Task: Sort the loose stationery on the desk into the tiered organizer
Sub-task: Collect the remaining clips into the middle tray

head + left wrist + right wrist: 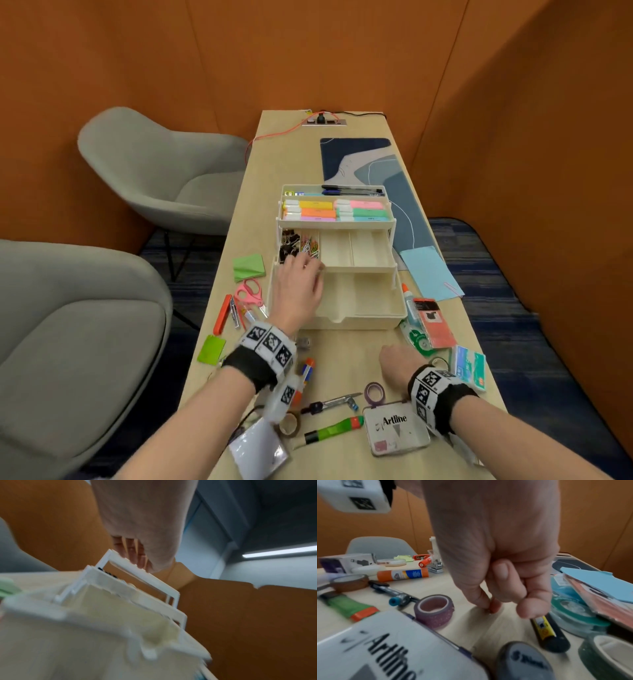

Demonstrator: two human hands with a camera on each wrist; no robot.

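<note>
The cream tiered organizer (358, 321) stands mid-desk with its tiers fanned open. Its top tier holds highlighters (317, 209) and pens; the middle tier's left cells hold black binder clips (287, 244) and coloured paper clips (310, 246). My left hand (301, 274) hovers over the front left of the middle tier, fingers (137, 555) extended above the rim (142, 574), with nothing seen in them. My right hand (394, 359) is down on the desk in front of the organizer; thumb and forefinger pinch a small metal item (489, 611), too small to identify.
Loose items ring the hands: purple tape roll (435, 609), Artline tin (394, 428), green marker (334, 430), glue stick (306, 371), yellow-black cutter (546, 630), correction tape (419, 339), pink scissors (250, 294), green sticky notes (248, 267), blue paper (430, 272). Grey chairs stand left.
</note>
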